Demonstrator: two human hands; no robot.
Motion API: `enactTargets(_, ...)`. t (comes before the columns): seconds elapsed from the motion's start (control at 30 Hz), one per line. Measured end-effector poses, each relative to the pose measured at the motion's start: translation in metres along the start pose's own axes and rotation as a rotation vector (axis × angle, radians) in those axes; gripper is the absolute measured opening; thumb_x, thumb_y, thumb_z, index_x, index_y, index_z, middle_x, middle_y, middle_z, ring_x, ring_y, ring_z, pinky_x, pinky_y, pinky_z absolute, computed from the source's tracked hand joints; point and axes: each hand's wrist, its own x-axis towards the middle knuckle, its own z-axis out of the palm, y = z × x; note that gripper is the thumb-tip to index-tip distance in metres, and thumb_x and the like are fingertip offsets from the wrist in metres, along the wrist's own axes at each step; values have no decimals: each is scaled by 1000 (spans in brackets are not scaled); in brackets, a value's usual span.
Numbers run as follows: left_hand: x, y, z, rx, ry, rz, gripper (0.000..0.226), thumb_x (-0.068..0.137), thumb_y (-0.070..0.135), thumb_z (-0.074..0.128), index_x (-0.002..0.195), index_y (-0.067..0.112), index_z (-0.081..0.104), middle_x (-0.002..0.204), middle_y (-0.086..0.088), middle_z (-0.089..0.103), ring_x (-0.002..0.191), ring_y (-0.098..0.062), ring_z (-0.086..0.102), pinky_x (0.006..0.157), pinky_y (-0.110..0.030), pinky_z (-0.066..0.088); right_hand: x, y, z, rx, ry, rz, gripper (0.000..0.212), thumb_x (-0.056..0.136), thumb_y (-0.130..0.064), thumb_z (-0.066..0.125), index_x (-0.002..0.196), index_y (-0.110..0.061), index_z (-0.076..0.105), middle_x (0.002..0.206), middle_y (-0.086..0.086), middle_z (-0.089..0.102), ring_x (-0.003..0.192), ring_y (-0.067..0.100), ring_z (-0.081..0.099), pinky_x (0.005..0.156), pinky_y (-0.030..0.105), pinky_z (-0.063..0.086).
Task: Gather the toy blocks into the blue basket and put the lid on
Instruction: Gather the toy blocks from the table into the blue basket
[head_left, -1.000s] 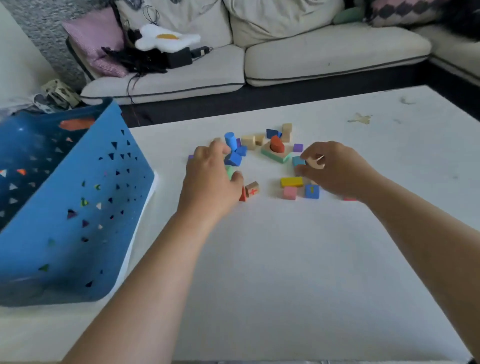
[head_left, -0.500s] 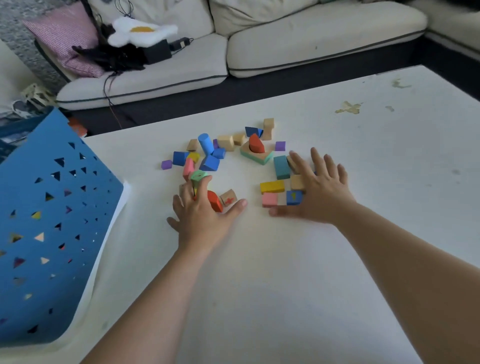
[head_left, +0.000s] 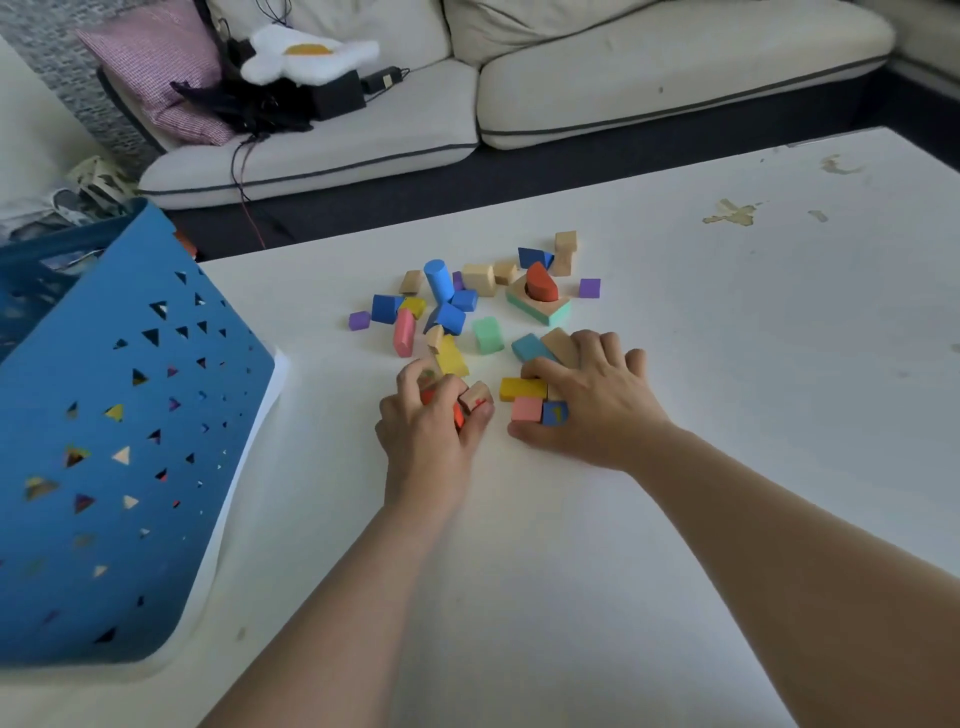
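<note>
Several coloured and plain wooden toy blocks (head_left: 488, 306) lie scattered on the white table (head_left: 727, 322). My left hand (head_left: 431, 421) is at the near edge of the pile, fingers curled around a red block (head_left: 458, 414) and a plain wooden block (head_left: 475, 397). My right hand (head_left: 592, 400) lies over the pile's right side, fingers bent around a teal block (head_left: 527, 347), a yellow block (head_left: 522, 388), a pink block (head_left: 527, 409) and a blue one (head_left: 554, 413). The blue basket (head_left: 119, 447), pierced with triangular holes, stands tilted at the left with blocks inside. A white sheet (head_left: 244, 467), possibly the lid, shows under it.
A cream sofa (head_left: 649, 67) runs along the far side with a pink cushion (head_left: 156, 78), a fried-egg plush (head_left: 306, 52) and dark cables. The table surface has chipped patches (head_left: 730, 212) at the far right.
Both hands pulled back from the pile's middle to its near edge. My left hand went from spread flat to curled around blocks; my right hand's fingers bent in around the nearby blocks.
</note>
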Motion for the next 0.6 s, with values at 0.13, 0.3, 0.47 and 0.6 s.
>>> enactTargets(0.13, -15, -7, -11, 2, 9, 19, 27, 92, 43, 68, 101, 18, 65, 134, -9, 37, 108, -26, 46, 92, -37, 44, -9, -18, 2, 8, -16, -57, 68, 69, -91, 35, 122, -51, 41, 123, 5, 38, 113, 27, 35, 87, 43, 32)
enactTargets(0.3, -35, -27, -30, -1, -58, 16, 27, 91, 43, 68, 99, 20, 60, 128, -4, 31, 104, -22, 49, 91, -34, 49, -22, -39, 2, 73, -39, -102, 67, 68, -89, 44, 124, -55, 38, 122, 3, 36, 115, 26, 38, 88, 42, 35)
enactTargets(0.47, -50, -45, -45, 25, -121, 19, 28, 90, 49, 66, 97, 23, 59, 119, 1, 26, 90, -21, 50, 81, -31, 50, -31, -54, -5, 109, -63, -170, 67, 69, -85, 52, 127, -57, 33, 108, -3, 24, 95, 18, 35, 87, 40, 40)
enactTargets(0.6, -60, -53, -51, 30, -120, 18, 26, 90, 49, 66, 97, 25, 58, 121, 1, 26, 92, -20, 50, 82, -31, 51, -36, -63, -9, 82, -121, -206, 70, 72, -85, 51, 133, -58, 31, 118, 2, 30, 94, 19, 39, 89, 37, 43)
